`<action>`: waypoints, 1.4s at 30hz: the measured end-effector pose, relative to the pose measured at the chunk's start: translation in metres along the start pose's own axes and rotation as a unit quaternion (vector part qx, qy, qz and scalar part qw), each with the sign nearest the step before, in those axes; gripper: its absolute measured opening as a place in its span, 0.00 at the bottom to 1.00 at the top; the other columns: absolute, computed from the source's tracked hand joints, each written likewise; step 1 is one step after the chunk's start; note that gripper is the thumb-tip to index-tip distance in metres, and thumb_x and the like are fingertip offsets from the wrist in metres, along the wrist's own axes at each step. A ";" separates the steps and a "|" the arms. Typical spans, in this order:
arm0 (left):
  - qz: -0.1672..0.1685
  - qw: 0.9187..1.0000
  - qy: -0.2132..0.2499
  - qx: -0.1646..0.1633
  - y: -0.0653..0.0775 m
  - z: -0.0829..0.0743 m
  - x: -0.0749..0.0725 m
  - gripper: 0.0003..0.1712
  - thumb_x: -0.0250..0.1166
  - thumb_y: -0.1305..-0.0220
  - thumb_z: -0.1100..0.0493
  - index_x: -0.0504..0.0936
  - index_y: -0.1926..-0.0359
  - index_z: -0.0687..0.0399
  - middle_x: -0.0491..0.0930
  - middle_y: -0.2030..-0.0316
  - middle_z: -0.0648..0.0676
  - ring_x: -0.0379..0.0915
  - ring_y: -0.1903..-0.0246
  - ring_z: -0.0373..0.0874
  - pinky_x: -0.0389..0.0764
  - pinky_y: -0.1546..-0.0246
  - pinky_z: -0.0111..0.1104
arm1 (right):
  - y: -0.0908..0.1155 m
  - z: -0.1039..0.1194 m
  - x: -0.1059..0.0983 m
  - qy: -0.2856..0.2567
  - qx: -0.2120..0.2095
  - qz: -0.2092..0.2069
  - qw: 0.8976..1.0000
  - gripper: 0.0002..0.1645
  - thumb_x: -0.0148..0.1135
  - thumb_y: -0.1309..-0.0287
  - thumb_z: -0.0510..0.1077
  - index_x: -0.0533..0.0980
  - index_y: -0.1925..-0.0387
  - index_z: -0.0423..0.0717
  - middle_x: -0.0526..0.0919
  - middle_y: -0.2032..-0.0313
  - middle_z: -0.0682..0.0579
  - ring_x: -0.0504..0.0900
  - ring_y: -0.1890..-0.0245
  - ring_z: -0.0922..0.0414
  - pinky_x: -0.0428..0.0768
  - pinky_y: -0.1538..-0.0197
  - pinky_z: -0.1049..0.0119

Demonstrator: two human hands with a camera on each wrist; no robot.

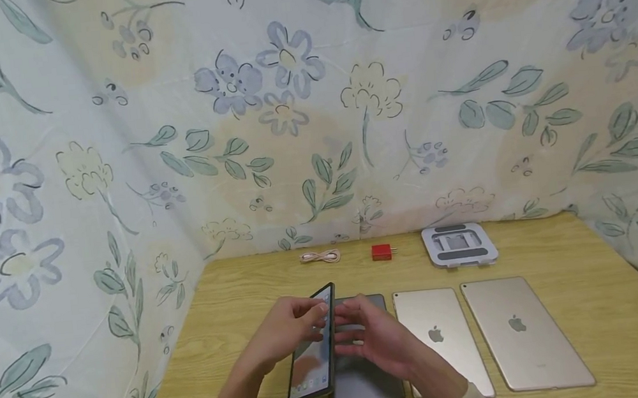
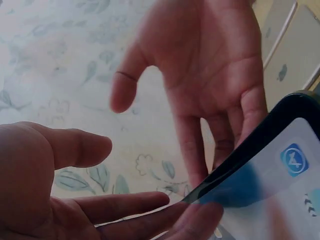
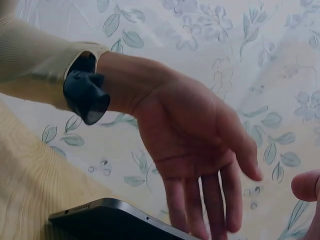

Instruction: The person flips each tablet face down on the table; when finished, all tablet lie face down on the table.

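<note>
Tablet [image 1: 313, 347] with its screen lit stands tilted on edge above the desk [image 1: 594, 300], near the front edge and left of centre. We see the left hand [image 1: 288, 330] hold it, the fingers [image 2: 165, 212] lying straight along the screen side and the thumb apart from them; in the left wrist view the fingertips show through the glass edge. The right hand [image 1: 375, 338] hovers just beside the tablet's back with fingers [image 2: 192, 150] spread and relaxed, gripping nothing; whether they touch the tablet we cannot tell. Under the right hand lies a grey tablet [image 1: 365, 374] flat on the desk. To its right lie two gold tablets, a small one [image 1: 444, 334] and a large one [image 1: 522, 333], backs up, side by side. Along the far edge sit a coiled cable [image 1: 320, 256], a red plug [image 1: 382, 252] and a grey stand [image 1: 458, 244]. A flowered cloth [image 1: 309, 97] hangs behind and to both sides of the desk.
</note>
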State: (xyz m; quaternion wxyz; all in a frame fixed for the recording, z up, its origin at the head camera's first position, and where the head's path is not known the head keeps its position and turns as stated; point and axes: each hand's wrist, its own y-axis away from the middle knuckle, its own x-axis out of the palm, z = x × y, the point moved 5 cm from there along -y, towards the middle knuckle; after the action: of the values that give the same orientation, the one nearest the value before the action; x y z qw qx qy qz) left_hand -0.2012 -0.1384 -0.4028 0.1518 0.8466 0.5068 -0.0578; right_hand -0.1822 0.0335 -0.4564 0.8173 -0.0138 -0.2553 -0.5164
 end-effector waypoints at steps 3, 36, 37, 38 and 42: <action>0.014 1.000 0.002 0.001 0.001 -0.001 0.002 0.26 0.61 0.15 0.52 0.83 0.35 0.72 0.85 0.40 0.69 0.87 0.42 0.58 0.92 0.46 0.49 | 0.004 0.005 0.004 0.002 -0.005 -0.002 1.000 0.29 0.50 0.21 0.58 0.70 0.35 0.40 0.68 0.32 0.36 0.79 0.41 0.45 0.86 0.35 0.51; -0.004 0.998 0.002 -0.061 0.027 0.020 -0.077 0.39 0.58 0.15 0.40 0.72 0.23 0.68 0.79 0.32 0.66 0.82 0.41 0.54 0.90 0.45 0.50 | -0.023 -0.029 0.052 0.047 0.036 0.040 0.997 0.49 0.50 0.17 0.69 0.63 0.19 0.33 0.72 0.34 0.37 0.81 0.41 0.43 0.80 0.33 0.46; -0.008 0.998 0.001 -0.065 0.028 0.022 -0.080 0.39 0.58 0.15 0.41 0.71 0.23 0.68 0.79 0.33 0.66 0.82 0.41 0.54 0.90 0.45 0.50 | -0.023 -0.033 0.049 0.059 0.042 0.024 0.997 0.50 0.51 0.17 0.68 0.62 0.20 0.31 0.72 0.33 0.35 0.80 0.40 0.40 0.80 0.32 0.44; -0.011 0.998 -0.001 -0.069 0.029 0.025 -0.082 0.38 0.58 0.15 0.41 0.71 0.23 0.68 0.79 0.33 0.66 0.82 0.41 0.55 0.90 0.45 0.51 | -0.024 -0.037 0.047 0.070 0.048 0.010 0.996 0.50 0.51 0.17 0.67 0.61 0.20 0.28 0.71 0.32 0.32 0.80 0.38 0.36 0.79 0.30 0.42; -0.044 0.994 -0.015 -0.100 0.035 0.038 -0.093 0.36 0.57 0.14 0.44 0.71 0.23 0.69 0.80 0.33 0.65 0.83 0.40 0.56 0.90 0.46 0.52 | -0.028 -0.048 0.041 0.091 0.066 -0.017 0.993 0.53 0.51 0.16 0.64 0.52 0.19 0.23 0.63 0.25 0.20 0.69 0.26 0.23 0.70 0.22 0.33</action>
State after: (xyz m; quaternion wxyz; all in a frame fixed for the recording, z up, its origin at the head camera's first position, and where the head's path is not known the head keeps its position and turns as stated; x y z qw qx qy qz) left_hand -0.2127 -0.2437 -0.4087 0.2402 0.8034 0.5442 -0.0260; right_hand -0.1725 -0.0276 -0.4872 0.8272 0.0918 -0.2135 -0.5116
